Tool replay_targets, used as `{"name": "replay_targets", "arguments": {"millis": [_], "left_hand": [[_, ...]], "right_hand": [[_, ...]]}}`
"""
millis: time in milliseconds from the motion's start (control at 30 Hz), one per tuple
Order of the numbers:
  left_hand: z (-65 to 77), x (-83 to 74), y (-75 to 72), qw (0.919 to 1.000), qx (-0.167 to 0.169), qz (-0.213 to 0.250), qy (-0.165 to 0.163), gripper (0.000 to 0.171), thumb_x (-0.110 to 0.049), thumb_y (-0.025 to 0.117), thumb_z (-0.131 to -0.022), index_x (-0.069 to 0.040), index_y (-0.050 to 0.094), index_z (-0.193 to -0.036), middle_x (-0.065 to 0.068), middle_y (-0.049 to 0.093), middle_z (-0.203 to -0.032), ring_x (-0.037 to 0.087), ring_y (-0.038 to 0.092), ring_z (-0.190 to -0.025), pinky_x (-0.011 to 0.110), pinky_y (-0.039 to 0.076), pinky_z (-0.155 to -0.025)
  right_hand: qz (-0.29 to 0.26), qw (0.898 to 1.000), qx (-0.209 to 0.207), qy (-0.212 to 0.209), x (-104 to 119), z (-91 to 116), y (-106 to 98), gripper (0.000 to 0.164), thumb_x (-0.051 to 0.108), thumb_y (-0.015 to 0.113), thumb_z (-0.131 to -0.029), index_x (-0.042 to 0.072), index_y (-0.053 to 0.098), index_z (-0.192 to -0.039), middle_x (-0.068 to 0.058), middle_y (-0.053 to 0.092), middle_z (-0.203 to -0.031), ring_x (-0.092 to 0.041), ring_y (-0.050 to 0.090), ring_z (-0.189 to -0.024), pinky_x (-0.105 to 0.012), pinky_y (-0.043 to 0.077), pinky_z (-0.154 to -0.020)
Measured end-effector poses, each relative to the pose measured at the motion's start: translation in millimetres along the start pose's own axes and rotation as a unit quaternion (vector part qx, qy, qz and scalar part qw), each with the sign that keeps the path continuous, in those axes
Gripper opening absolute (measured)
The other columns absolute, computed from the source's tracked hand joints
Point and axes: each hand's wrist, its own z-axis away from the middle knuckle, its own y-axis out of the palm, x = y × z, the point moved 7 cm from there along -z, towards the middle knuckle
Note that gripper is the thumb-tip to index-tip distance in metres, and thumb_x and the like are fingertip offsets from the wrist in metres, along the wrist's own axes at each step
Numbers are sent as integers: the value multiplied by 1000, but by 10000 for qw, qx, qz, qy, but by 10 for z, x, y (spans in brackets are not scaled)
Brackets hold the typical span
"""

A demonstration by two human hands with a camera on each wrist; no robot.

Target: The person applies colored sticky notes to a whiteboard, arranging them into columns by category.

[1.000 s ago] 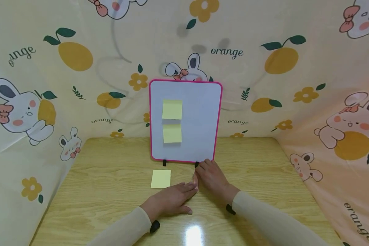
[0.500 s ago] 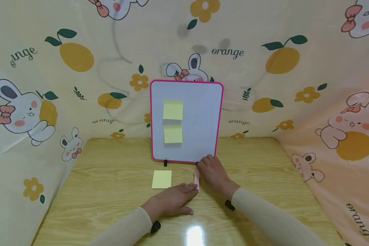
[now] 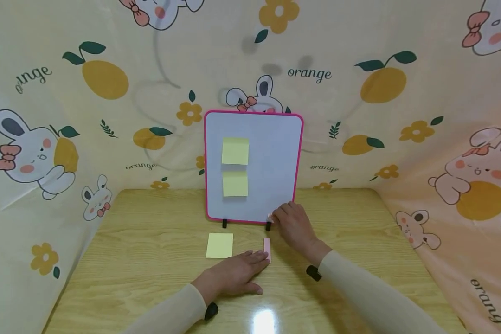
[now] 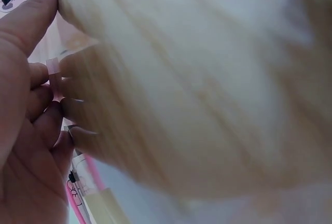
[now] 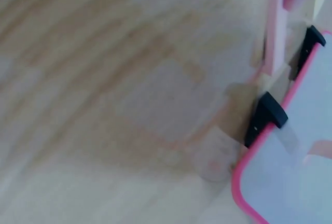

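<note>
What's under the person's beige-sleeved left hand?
The beige-sleeved left hand covers the near part of a long, narrow pink paper pad, whose far part shows. Pale wood-grain table shows around the hand; anything else underneath is covered.

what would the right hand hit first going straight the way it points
Likely the whiteboard, near its bottom; the right hand overlaps it in the head view, so any gap is unclear.
</note>
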Motion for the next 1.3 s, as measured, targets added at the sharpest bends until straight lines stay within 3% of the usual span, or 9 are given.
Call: {"name": "replay_targets", "arguments": {"millis": [267,467,567,967,1300], "left_hand": [[-9,15,17,9999,51,148,-48,78,-59,50,-106,-11,35,-166,6,31,-173,22,30,-160,36,29,-131],[4,2,34,9994,107,325,-71,78,-59,50,-106,-12,33,-166,6,30,-174,22,29,-161,37,28,-132],[5,5,45,9991,112,409,-89,78,-59,50,-106,-13,33,-167,5,29,-174,22,29,-161,37,28,-132],[-3,40,67,9974,35,695,-177,79,-59,54,-105,-14,34,-166,4,30,-174,24,30,-160,40,29,-131],[13,45,72,9967,-139,786,-167,80,-59,57,-103,-14,36,-166,5,32,-173,26,32,-160,41,31,-131]], "right_hand": [[-40,9965,-807,-233,-140,-163,-308,11,7,82,-90,7,75,-98,-7,71,-94,-29,62,-87,-38,48,-70],[331,9823,-1826,-269,-272,-418,-618,11,7,78,-93,2,76,-102,-12,72,-93,-34,64,-86,-44,53,-68],[548,9762,-2072,-323,-314,-562,-719,12,7,76,-95,0,76,-105,-14,72,-95,-36,64,-87,-45,54,-69],[1078,9713,-2061,-495,-411,-1000,-852,14,11,77,-96,5,74,-108,-12,72,-102,-33,65,-93,-40,55,-71],[1138,9708,-2029,-581,-463,-1170,-842,9,10,73,-99,5,74,-107,-11,74,-101,-31,64,-91,-40,55,-70]]}}
